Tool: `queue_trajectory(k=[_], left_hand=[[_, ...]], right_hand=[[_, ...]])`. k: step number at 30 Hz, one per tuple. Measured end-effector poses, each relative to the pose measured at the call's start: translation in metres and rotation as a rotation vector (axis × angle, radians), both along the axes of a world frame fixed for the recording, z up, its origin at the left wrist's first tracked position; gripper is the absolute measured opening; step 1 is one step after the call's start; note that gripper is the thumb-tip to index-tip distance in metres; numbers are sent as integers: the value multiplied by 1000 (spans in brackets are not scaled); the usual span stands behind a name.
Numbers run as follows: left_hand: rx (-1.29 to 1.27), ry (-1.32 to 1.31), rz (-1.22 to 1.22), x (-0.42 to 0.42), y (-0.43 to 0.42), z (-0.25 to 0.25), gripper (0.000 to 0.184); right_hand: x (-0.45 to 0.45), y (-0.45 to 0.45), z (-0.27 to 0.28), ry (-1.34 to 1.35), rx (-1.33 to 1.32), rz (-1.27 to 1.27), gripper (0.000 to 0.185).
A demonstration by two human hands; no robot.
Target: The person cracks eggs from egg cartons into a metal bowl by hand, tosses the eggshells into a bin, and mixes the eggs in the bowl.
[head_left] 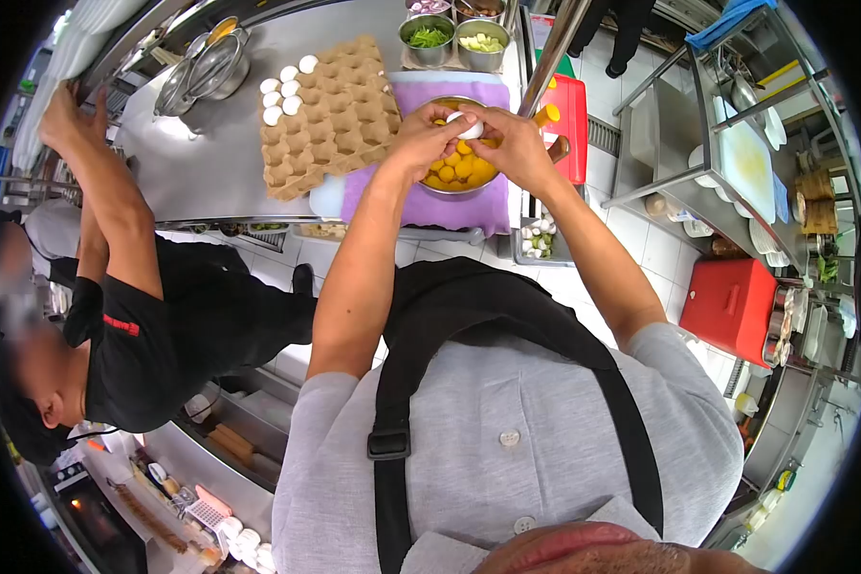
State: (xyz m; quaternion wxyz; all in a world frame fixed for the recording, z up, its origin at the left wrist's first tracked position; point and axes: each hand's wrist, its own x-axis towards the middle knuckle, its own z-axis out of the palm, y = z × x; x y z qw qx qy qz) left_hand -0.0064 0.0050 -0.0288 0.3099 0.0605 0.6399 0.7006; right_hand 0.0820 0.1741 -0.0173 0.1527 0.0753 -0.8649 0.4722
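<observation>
Between my two hands is a white egg (464,125), held over a metal bowl (456,192) with several yolks (461,168) in it. My left hand (425,141) has its fingers round the egg's left side. From the right, my right hand (514,144) grips the same egg. The bowl stands on a purple cloth (373,203). Left of the cloth lies a cardboard egg tray (333,124), mostly empty cups, with several white eggs (291,87) in its upper left part.
Metal containers with chopped greens (429,36) stand behind the bowl. Strainers (216,69) lie at the back left of the steel counter (193,167). A co-worker in black (182,325) stands at the left, arms raised. A red container (569,124) is beyond the counter's right edge.
</observation>
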Motion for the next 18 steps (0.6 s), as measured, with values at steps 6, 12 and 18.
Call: queue_trajectory(k=[6, 12, 18], left_hand=[[23, 63, 48, -1, 4, -10, 43], [27, 74, 58, -2, 3, -13, 47], [-327, 399, 87, -2, -6, 2, 44]], right_hand=[[-4, -5, -3, 86, 43, -24, 55], [-6, -5, 1, 63, 154, -41, 53], [-5, 2, 9, 75, 317, -20, 56]])
